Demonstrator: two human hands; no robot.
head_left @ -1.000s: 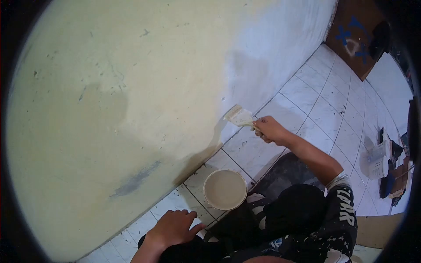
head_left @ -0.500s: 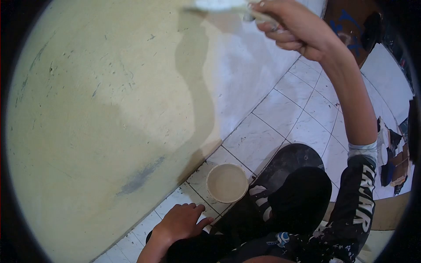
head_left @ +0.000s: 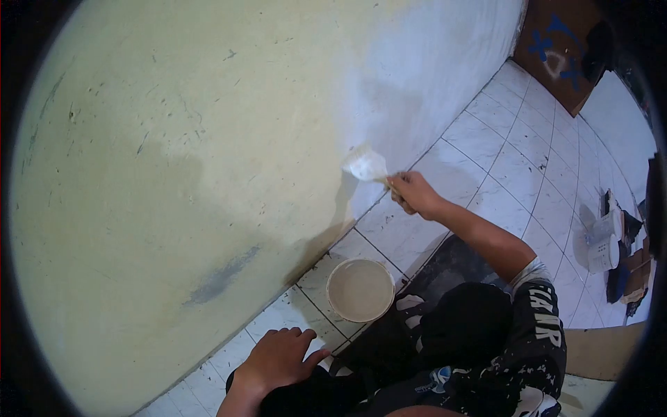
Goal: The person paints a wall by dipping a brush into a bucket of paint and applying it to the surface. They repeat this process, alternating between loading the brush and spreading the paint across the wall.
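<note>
My right hand point(head_left: 415, 194) is closed round the handle of a wide brush point(head_left: 366, 165), whose white-coated head is at the lower part of the wall, near the border between yellow and white paint. Whether the bristles touch the wall I cannot tell. My left hand point(head_left: 281, 358) rests on my dark-clothed knee, fingers loosely spread and holding nothing. Between the hands, a round bucket point(head_left: 360, 290) with pale liquid stands on the tiles beside the wall.
The wall point(head_left: 139, 208) is yellow at left and white at right, with a grey patch low down. White floor tiles point(head_left: 514, 167) run along it. A brown board point(head_left: 556, 55) with blue marks stands top right. A white basket point(head_left: 603, 254) and cardboard scraps lie at right.
My right hand has come down with the brush from the top of the view to the lower wall, nearer the bucket. My left hand has hardly moved.
</note>
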